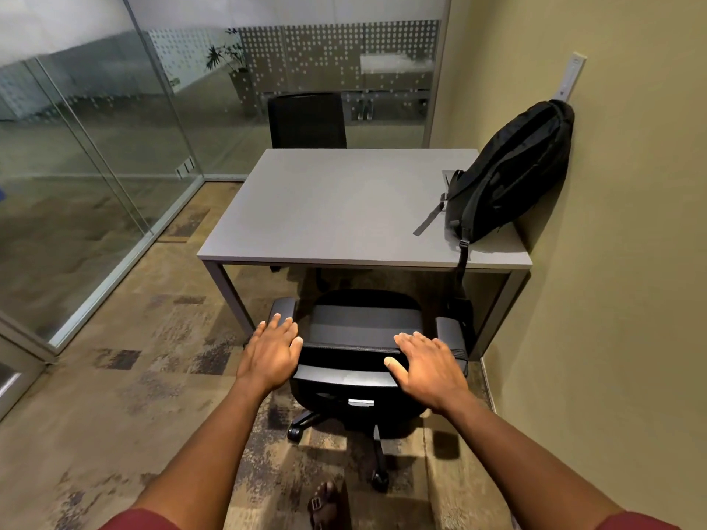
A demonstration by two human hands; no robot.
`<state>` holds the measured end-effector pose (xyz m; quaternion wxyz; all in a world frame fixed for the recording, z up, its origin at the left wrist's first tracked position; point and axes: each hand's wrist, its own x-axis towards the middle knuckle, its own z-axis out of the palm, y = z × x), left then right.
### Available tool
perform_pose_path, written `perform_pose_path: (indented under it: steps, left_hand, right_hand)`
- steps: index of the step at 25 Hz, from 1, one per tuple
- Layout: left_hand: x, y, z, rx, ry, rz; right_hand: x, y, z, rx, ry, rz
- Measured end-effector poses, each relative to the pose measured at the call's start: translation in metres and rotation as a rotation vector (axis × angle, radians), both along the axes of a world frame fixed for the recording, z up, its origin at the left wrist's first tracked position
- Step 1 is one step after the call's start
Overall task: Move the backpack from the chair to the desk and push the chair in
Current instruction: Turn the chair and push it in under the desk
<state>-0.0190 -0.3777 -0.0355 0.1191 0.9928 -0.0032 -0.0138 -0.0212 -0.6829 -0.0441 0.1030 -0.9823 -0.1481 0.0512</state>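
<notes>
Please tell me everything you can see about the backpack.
The backpack is black, of a woven fabric by its look, and closed so far as shows. It stands tilted on the right rear corner of the grey desk, leaning against the wall. One grey strap lies on the desktop; another hangs over the front edge. Neither hand touches it.

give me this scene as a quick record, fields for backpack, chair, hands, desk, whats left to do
backpack: on the desk's right side, leaning against the wall, one strap hanging over the front edge
desk: grey top
chair: at the desk's front edge, seat partly under it
left hand: open, at the backrest's left end
right hand: open, flat on the backrest top
far chair: behind the desk
left to do: push the chair further in
</notes>
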Motion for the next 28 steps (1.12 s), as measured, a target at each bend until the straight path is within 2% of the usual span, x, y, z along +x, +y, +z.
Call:
perform_pose_path:
  steps: [28]
  left_hand:
    - [0.199, 0.005, 0.012, 0.047, 0.002, -0.068]
  right_hand:
    - [0.207, 0.005, 0.000, -0.018, -0.015, -0.011]
